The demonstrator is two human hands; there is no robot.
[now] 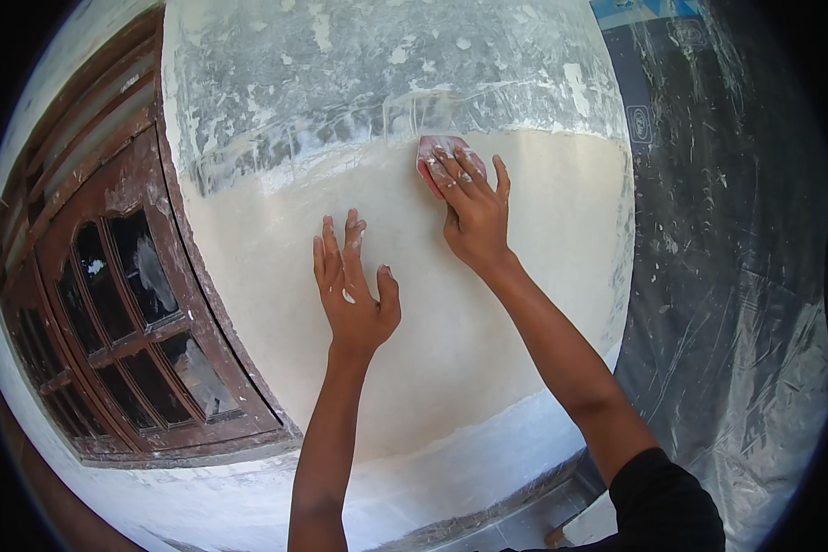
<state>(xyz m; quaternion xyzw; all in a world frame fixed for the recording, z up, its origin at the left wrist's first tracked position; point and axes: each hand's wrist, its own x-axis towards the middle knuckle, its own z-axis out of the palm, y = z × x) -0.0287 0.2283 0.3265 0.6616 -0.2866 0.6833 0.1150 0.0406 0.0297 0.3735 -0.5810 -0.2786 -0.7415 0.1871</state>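
Note:
My right hand (474, 210) presses a flat pinkish-red piece of sandpaper (430, 180) against the wall, its fingers laid over the sheet and dusted with white. The sandpaper lies at the border where smooth cream plaster (423, 350) meets a rough grey, patchy band (340, 74) above. Lower and to the left, my left hand (354, 299) is raised in front of the cream part with its fingers spread and nothing in it. White smears mark its fingertips too. Whether those fingertips touch the wall, I cannot tell.
On the left is a brown wooden window (147, 331) with glass panes, its frame spotted with white. A dark plastic sheet (708, 230) with white streaks hangs at the right. Below the cream plaster runs a whiter strip of wall (414, 488) down to grey floor tiles (543, 511).

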